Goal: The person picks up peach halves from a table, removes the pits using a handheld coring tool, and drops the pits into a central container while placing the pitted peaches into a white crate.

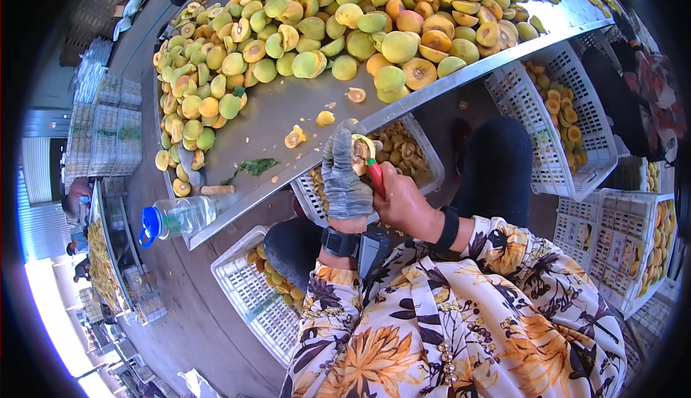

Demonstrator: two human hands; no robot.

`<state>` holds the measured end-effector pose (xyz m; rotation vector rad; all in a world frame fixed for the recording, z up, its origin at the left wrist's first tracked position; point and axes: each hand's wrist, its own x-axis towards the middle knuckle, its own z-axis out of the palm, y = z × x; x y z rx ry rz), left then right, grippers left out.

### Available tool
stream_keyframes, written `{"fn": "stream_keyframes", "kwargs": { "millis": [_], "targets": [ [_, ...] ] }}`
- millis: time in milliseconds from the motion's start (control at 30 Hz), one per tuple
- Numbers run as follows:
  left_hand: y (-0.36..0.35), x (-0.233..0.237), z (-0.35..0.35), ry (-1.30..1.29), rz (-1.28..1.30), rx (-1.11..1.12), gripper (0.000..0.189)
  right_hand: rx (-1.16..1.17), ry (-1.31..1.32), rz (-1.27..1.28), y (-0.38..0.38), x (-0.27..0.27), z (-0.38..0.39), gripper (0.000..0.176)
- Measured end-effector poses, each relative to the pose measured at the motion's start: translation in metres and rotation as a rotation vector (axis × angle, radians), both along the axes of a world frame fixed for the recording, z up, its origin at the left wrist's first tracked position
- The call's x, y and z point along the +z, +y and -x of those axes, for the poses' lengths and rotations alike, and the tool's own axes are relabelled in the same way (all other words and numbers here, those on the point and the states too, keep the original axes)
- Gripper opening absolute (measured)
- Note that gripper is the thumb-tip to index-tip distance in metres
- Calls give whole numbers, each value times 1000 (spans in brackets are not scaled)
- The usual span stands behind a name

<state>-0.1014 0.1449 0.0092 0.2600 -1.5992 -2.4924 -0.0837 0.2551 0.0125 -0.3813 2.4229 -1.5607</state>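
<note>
My left hand, in a grey knit glove, is closed around a peach half with its brown pit cavity facing up. My bare right hand grips a small tool with a red handle and a green collar. The tool's tip meets the cut face of the peach; its exact shape is hidden. Both hands are just off the metal table's edge, above a white crate of peach pieces. Close by on the table lie a loose piece of peach and another small yellow piece.
A big heap of halved peaches covers the table's far part. A water bottle with a blue cap lies at the left corner, near a wooden-handled tool. Crates of fruit stand below left and right. Other people are at far left.
</note>
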Motion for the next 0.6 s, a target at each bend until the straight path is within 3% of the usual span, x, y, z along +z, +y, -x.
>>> {"fn": "stream_keyframes", "kwargs": {
  "millis": [167,233,300,333,433,600],
  "targets": [
    [-5,5,2,-103,-90,-49,31,-17,-55,5,0,1,-3,28],
    [-18,6,0,-144,-144,-90,29,147,-62,-28,3,3,1,27],
    [-33,5,3,-97,-383,-342,25,219,-54,-32,6,8,5,25],
    [-28,12,2,-269,-317,-135,23,289,-40,-39,8,11,8,24],
    [-36,8,2,-180,-100,-173,23,385,18,-45,13,13,16,20],
    [-43,3,6,-167,-106,-197,27,397,18,48,13,9,18,18]
  ]
}}
